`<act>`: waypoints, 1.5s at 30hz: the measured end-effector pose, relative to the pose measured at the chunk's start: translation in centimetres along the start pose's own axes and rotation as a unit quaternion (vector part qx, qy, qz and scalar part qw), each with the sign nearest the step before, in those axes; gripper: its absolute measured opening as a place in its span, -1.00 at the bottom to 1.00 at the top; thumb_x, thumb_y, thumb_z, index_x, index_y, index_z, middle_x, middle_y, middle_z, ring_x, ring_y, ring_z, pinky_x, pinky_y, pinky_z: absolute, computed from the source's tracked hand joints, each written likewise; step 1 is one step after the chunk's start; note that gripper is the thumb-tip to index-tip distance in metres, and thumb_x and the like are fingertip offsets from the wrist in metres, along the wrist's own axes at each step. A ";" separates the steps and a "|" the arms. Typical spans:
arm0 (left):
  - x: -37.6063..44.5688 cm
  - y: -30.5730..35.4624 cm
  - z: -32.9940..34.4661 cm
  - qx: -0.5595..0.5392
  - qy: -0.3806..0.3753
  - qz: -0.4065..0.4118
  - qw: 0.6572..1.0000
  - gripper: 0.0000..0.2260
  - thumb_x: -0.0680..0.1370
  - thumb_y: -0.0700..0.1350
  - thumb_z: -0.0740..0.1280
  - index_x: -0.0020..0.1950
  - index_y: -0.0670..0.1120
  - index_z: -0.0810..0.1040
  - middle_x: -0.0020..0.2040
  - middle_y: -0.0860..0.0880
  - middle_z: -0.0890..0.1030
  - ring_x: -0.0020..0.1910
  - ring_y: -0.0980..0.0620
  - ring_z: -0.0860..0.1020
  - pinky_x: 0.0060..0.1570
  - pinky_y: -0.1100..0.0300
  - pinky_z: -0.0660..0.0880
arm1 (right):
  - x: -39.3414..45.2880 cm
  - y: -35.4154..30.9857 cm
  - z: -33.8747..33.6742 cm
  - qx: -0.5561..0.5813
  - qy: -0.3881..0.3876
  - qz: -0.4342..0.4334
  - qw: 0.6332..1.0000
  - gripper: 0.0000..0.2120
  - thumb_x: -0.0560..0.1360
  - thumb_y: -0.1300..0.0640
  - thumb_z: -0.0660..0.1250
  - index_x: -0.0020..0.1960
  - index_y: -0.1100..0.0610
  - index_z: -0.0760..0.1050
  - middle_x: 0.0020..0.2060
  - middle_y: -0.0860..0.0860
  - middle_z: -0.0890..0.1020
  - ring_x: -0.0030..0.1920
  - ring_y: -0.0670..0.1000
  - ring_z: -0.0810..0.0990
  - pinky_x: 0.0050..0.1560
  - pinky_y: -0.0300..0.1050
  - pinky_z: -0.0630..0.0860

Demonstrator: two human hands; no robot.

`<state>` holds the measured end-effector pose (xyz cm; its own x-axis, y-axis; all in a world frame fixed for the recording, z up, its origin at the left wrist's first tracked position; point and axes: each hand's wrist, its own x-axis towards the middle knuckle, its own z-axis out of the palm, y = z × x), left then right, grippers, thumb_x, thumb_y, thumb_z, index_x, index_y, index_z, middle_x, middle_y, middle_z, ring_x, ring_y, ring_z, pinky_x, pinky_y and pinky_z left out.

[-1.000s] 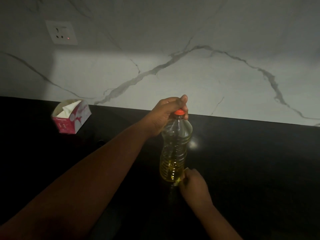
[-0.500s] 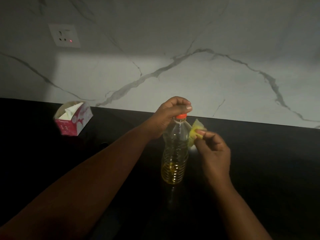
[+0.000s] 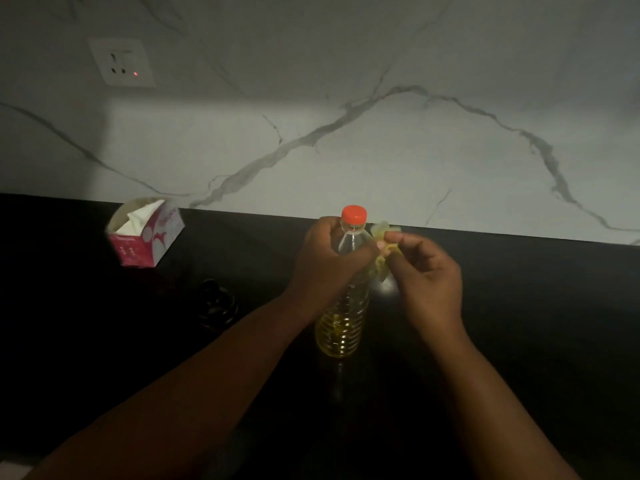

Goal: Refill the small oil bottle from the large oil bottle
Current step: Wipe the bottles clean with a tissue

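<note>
Two hands meet at the upper part of one clear plastic oil bottle [image 3: 346, 306]. The left hand [image 3: 329, 261] is wrapped around its shoulder just under the neck, fingers closed on the plastic, keeping it upright on the black countertop [image 3: 536, 306]. The right hand [image 3: 427, 275] sits just beside the bottle, thumb and fingertips pinched on a crumpled pale yellow scrap [image 3: 382, 249], maybe a torn seal or wrapper; I cannot tell which, nor whether it is attached to the bottle. The orange cap [image 3: 354, 215] is on and clear of both hands.

Yellow oil fills only the bottom part of the bottle. Whether this is the large or the small bottle I cannot say, since no second oil bottle is clearly in view. A dark rounded object [image 3: 218, 306] sits on the counter to the left, too dim to identify. Further back left is an open pink and white tissue box [image 3: 147, 242], and a wall socket [image 3: 121, 62] with a red light sits on the marble backsplash [image 3: 381, 150].

Pouring seems not yet begun. The risks I see: the bottle is tall and light with little oil, so a tug on the scrap could tip it if the left grip loosens. Oily fingers may slip on the cap. The poor light could make the other bottle's mouth hard to aim for.
</note>
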<state>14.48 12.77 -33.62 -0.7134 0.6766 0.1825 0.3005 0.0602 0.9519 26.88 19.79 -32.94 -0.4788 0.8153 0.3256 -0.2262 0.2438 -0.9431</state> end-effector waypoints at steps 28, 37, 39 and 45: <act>3.5 0.0 -4.7 -0.081 -0.293 -0.010 0.953 -0.51 0.18 0.01 0.43 0.09 -0.07 0.57 0.14 -0.17 0.58 0.15 -0.11 0.56 0.18 -0.02 0.47 | -5.5 5.4 1.1 -0.333 -0.118 0.092 0.931 -0.90 0.51 0.18 0.33 -0.18 0.06 0.54 -0.20 -0.02 0.59 -0.24 -0.13 0.58 -0.23 -0.23 0.57; 4.0 -0.3 -4.6 -0.103 -0.287 -0.017 0.952 -0.58 0.17 -0.02 0.42 0.01 -0.04 0.62 0.07 -0.14 0.61 0.11 -0.12 0.57 0.16 -0.06 0.47 | -2.6 2.6 1.2 -0.084 -0.008 0.141 0.986 -0.90 0.43 0.31 0.40 -0.16 0.12 0.62 -0.27 0.06 0.69 -0.23 -0.03 0.66 -0.20 -0.16 0.60; 4.1 -0.4 -4.5 -0.112 -0.292 -0.017 0.950 -0.62 0.18 -0.03 0.43 -0.01 -0.01 0.64 -0.02 -0.06 0.65 0.05 -0.07 0.60 0.10 -0.01 0.49 | -0.9 -0.6 1.5 -0.049 -0.009 0.058 0.997 -0.90 0.45 0.31 0.40 -0.10 0.15 0.64 -0.26 0.03 0.69 -0.25 -0.14 0.64 -0.26 -0.33 0.55; 4.0 -0.5 -5.0 -0.122 -0.299 -0.022 0.946 -0.60 0.17 -0.03 0.43 0.00 -0.02 0.64 -0.04 -0.05 0.65 0.01 -0.03 0.60 0.04 0.06 0.47 | -2.9 0.8 2.7 -0.017 0.003 0.022 1.000 -0.89 0.45 0.35 0.36 -0.09 0.19 0.59 -0.16 0.07 0.66 -0.19 -0.03 0.62 -0.21 -0.24 0.56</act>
<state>8.38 11.78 -32.11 -0.2143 0.9760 0.0381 0.0718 -0.0232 0.9971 25.82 16.21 -34.45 -0.4817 0.8292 0.2836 -0.1754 0.2259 -0.9582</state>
